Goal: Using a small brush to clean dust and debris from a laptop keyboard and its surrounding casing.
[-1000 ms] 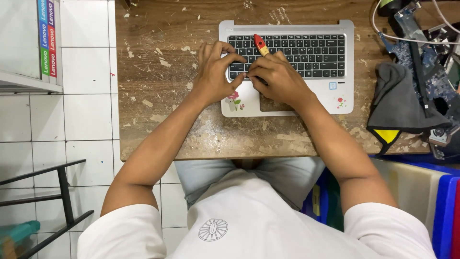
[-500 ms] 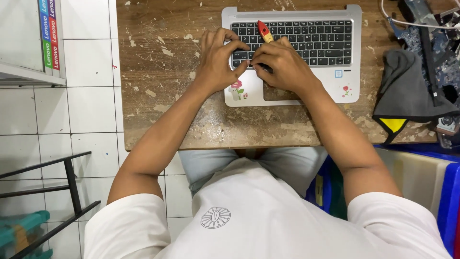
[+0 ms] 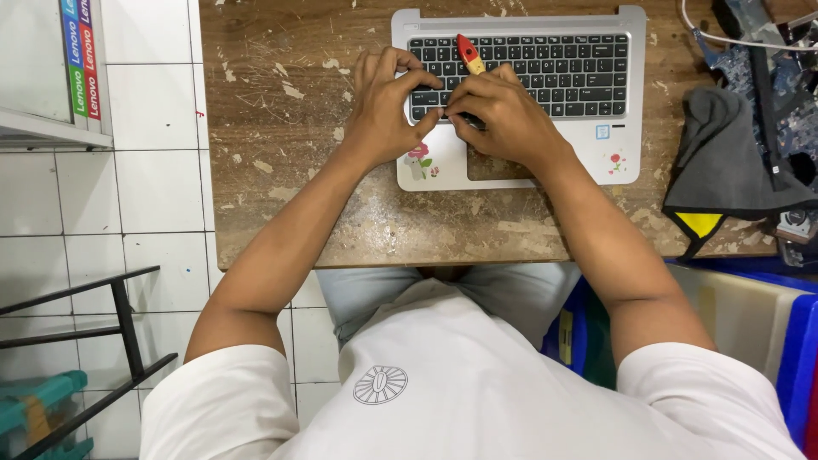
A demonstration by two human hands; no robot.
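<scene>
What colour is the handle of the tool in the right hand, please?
Red with a yellow band, on the tool in the right hand; head view.

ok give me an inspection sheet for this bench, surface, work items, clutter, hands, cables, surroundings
surface: worn wooden table, scratched, with pale flecks.
job's things: silver laptop base, keyboard up, flower stickers on the palm rest; red and yellow tool over the keys.
clutter: dark grey pouch with a yellow corner; blue circuit board beside it.
grippers: left hand rests on the keyboard's left edge; right hand holds the tool; fingertips meet at the lower key row.
cables: white cable at the top right.
surroundings: white tiled floor, black metal rack, blue bin.
</scene>
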